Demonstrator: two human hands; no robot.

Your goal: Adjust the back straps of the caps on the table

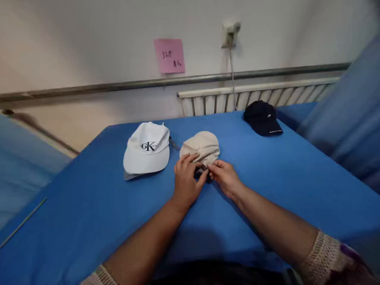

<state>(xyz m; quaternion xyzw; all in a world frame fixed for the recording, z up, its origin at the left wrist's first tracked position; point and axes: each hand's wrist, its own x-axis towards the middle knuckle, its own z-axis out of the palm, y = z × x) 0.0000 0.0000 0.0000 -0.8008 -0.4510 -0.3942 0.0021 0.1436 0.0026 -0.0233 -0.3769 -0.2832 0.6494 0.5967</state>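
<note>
A beige cap [202, 145] lies in the middle of the blue table [89, 206], its back toward me. My left hand [186, 179] and my right hand [225, 177] meet at the cap's near edge. Both pinch a small dark part there, the cap's back strap or buckle [202, 171], with fingers closed on it. To the left of the beige cap rests a white cap [147, 152] with dark letters on its front. A black cap [263, 117] sits at the table's far right corner.
Behind the table runs a white radiator [255, 97] under a metal rail. A pink note [169, 56] and a wall socket with a hanging cable [230, 33] are on the wall. Blue fabric [350, 114] rises at the right.
</note>
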